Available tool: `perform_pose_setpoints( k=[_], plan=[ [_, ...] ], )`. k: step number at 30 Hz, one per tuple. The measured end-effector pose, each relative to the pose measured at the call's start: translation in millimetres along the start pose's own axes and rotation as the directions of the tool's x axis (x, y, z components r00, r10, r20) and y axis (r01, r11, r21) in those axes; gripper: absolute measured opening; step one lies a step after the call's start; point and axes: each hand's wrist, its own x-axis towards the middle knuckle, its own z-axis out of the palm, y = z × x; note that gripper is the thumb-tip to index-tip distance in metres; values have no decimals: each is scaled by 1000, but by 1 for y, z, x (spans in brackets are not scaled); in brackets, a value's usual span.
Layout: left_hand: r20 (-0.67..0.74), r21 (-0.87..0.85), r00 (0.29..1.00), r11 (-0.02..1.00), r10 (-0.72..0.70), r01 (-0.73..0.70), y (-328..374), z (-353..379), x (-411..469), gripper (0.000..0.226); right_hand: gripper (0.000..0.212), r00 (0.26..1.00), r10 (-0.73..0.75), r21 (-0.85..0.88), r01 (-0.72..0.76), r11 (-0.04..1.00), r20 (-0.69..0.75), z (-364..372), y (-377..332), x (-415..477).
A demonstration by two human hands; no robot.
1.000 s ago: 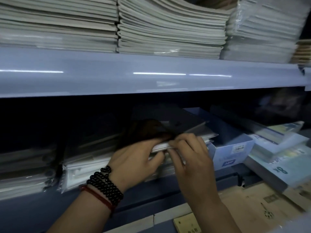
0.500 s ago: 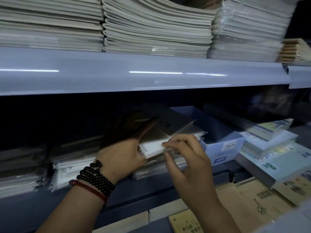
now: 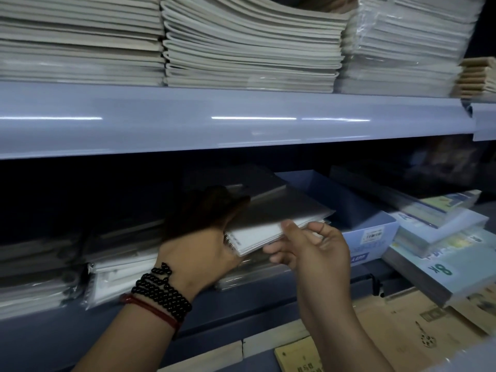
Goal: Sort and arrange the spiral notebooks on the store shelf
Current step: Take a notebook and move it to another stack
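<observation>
A: Top of the picture, the upper shelf (image 3: 241,122) is loaded: flat stacks of pale notebooks (image 3: 249,49) side by side, with a plastic-wrapped stack (image 3: 402,49) to the right of them.

B: Below it, the lower shelf (image 3: 268,296) sits in deep shadow. Wrapped notebook piles (image 3: 115,277) lie on its left part, and an open-topped blue box (image 3: 370,226) stands to the right of centre. The inside of that box is too dark to read.

A: And the one that matters, the spiral notebook (image 3: 268,224): it's off the pile, held tilted just above the wrapped notebooks, right beside the blue box, coil end towards the left.

B: The left grip (image 3: 198,245) has that coil end, fingers reaching over the cover into the shade, palm against the binding.

A: The right grip (image 3: 314,248) pinches the near edge, thumb on top, forefinger underneath, the other fingers curled.

B: There's a black bead bracelet (image 3: 161,288) on the left wrist.
</observation>
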Motion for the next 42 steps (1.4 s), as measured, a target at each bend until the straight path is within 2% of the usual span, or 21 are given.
perform_pose_setpoints(
  k=[3, 6, 8, 10, 11, 15, 19, 24, 27, 31, 34, 37, 42],
  plan=[
    [-4, 19, 1000, 1000, 2, -2, -3, 4, -2, 75, 31, 999, 19, 60, -21, 998, 27, -4, -3, -6],
    [0, -73, 1000, 997, 0, 0, -3, 2, -5, 72, 25, 1000, 13, 50, -14, 999, 10, -13, -8, -12],
    [52, -128, 998, 991, -33, 39, -1, 2, -7, 72, 23, 997, 75, 6, -75, 997, 20, -20, -10, -10],
    [37, -130, 999, 991, -17, 22, 0, 4, -9, 75, 37, 987, 161, -42, -160, 986, 26, -21, -12, -4],
    [36, -131, 999, 991, -11, 15, 0, 4, -8, 75, 37, 984, 178, -57, -177, 983, 17, -20, -12, 0],
    [23, -58, 1000, 998, 5, -4, -2, 3, -7, 73, 19, 987, 157, -96, -155, 983, 20, -17, -11, 8],
    [-41, -39, 999, 999, 8, -10, -3, 4, -6, 69, 17, 983, 174, -88, -168, 982, 60, -34, -19, -4],
    [-43, -72, 999, 997, -1, -2, 1, 4, -6, 68, 29, 932, 298, -71, -290, 955, 205, -76, -38, -2],
    [-44, -79, 999, 997, 4, -7, 0, 5, -7, 68, 36, 935, 295, -78, -285, 955, 198, -82, -46, 9],
    [29, -133, 996, 987, -87, 90, 3, 7, -12, 68, 40, 938, 301, -124, -282, 951, 175, -67, -38, 18],
    [59, -149, 997, 987, -56, 65, -5, 14, -9, 70, 36, 940, 297, -95, -284, 954, 171, -64, -34, 14],
    [2, -97, 1000, 995, 29, -29, -11, 13, -5, 76, 29, 939, 290, -65, -283, 957, 187, -67, -34, 1],
    [79, -176, 991, 980, 107, -92, -12, 6, -3, 72, 27, 937, 293, -29, -293, 956, 188, -79, -42, -25]
  ],
)
